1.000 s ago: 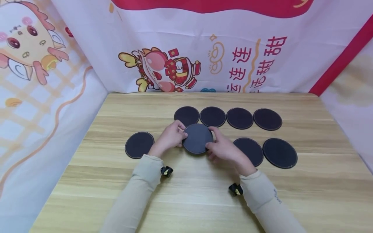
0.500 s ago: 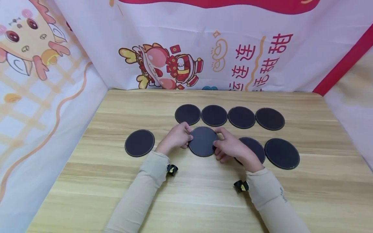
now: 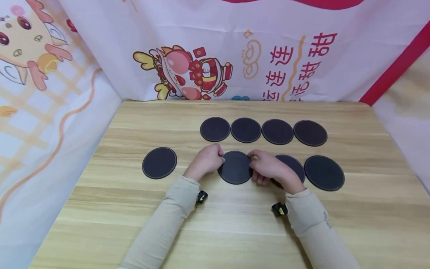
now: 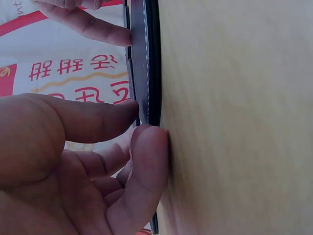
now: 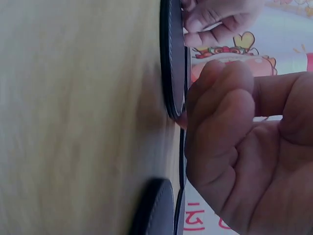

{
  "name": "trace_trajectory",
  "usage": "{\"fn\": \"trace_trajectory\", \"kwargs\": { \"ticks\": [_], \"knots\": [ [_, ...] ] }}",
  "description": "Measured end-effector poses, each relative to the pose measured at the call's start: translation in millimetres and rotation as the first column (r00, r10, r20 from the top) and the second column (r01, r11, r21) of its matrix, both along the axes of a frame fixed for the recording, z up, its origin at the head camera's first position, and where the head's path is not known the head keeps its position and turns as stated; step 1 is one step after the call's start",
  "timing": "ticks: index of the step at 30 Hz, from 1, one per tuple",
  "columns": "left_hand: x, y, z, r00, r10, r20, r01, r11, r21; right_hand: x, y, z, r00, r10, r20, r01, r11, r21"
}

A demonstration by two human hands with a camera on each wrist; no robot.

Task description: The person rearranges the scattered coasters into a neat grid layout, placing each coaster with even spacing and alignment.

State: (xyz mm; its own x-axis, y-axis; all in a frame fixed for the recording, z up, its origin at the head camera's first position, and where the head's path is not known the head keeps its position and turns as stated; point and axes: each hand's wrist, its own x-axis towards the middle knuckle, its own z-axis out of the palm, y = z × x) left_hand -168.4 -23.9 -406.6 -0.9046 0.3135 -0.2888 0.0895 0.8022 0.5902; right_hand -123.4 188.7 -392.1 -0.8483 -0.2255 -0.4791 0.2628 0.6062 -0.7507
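Observation:
Both hands are at a round black coaster [image 3: 235,167] with a stitched rim, close over the wooden table. My left hand [image 3: 207,160] pinches its left edge between thumb and fingers. On the opposite edge, the thumb and index finger of my right hand [image 3: 268,166] grip the rim, the other fingers curled below. From the left wrist, the coaster's edge [image 4: 154,63] looks thick and layered, nearly level with the table. Part of another coaster [image 3: 290,160] is hidden behind my right hand, and one more coaster [image 3: 324,173] lies just right of it.
Along the back runs a row of several matching coasters [image 3: 246,130], side by side. A lone coaster [image 3: 159,163] lies to the left. Behind the wooden table [image 3: 228,231] hangs a printed white cloth [image 3: 181,33]; another cloth [image 3: 37,149] borders the left side.
Both hands have carried the coaster slightly right and toward me, away from the back row. It looked raised earlier and now sits lower, near the table. The other coasters stay in place.

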Motion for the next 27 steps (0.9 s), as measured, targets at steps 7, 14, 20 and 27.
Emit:
{"fn": "trace_trajectory", "kwargs": {
  "ticks": [7,14,20,27],
  "knots": [
    [4.2,2,4.2,0.996,-0.074,-0.056,0.069,0.995,-0.074,-4.8,21,5.9,0.998,0.043,-0.046,-0.042,0.999,0.031],
    [17.1,12,13.4,0.987,-0.146,-0.069,0.122,0.956,-0.268,-5.4,46,10.3,0.998,0.009,-0.065,0.000,0.990,0.140],
    [21.6,25,12.4,0.986,-0.153,-0.062,0.125,0.938,-0.323,-7.2,50,8.4,0.997,0.034,-0.066,-0.021,0.983,0.183],
    [25.2,39,9.4,0.985,-0.155,-0.078,0.122,0.938,-0.325,-9.0,51,5.9,0.997,0.045,-0.068,-0.030,0.979,0.202]
  ]
}}
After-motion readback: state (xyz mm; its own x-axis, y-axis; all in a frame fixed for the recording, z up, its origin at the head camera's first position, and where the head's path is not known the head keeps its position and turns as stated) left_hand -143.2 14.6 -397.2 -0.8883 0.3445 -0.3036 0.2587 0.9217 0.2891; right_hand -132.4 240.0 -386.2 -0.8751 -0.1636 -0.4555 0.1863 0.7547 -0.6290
